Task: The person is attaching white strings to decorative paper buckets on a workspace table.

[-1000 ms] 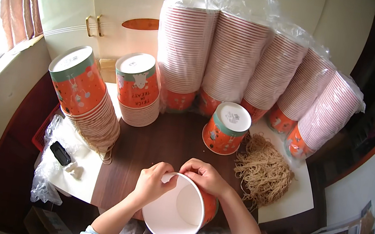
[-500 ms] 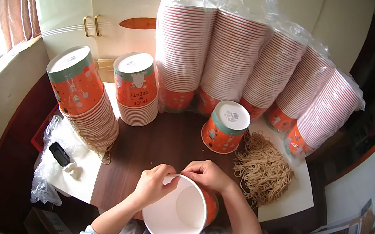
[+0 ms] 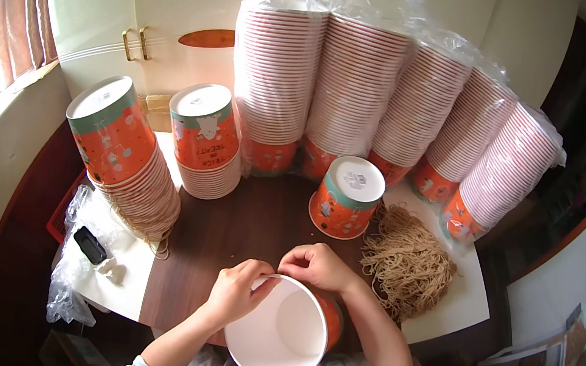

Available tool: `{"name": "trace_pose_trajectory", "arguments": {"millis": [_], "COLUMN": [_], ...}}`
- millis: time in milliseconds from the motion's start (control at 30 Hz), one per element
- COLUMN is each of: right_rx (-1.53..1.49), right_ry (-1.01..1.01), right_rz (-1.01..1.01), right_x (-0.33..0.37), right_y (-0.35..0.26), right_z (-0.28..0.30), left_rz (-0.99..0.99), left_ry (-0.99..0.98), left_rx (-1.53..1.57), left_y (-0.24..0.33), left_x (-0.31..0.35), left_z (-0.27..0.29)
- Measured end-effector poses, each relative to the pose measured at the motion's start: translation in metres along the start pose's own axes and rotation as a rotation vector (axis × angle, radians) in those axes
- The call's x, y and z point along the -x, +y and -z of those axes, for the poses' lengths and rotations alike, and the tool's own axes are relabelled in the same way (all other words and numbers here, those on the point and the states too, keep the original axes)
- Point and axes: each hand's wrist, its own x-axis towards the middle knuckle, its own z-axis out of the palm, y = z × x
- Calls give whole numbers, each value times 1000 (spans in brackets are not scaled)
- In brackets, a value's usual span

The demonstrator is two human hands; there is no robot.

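Under the head camera: left hand (image 3: 237,293), grasping the rim of a tilted paper bucket (image 3: 275,341), which lies bodyward of both hands, white interior showing. Right hand (image 3: 314,265), fingers bent together by that rim; grip cannot be told. Rightward of it: tangled string (image 3: 408,266). Beyond it: upturned bucket (image 3: 346,199).

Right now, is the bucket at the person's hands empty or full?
Empty, as far as visible: the bucket shows bare white walls and floor through its open mouth; the left hand hides a little.
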Motion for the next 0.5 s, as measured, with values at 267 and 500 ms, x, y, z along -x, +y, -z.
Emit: {"name": "trace_pose_trajectory", "arguments": {"millis": [267,500], "right_rx": [323,1009], "right_ry": [439,641], "right_rz": [-182,-190], "right_x": [16,51], "right_y": [56,111], "right_z": [9,73], "left_rz": [133,126], "left_ry": [-89,-195], "left_rx": [-65,-178], "left_y": [-12,-18], "left_x": [-11,-17], "left_z": [27,29]}}
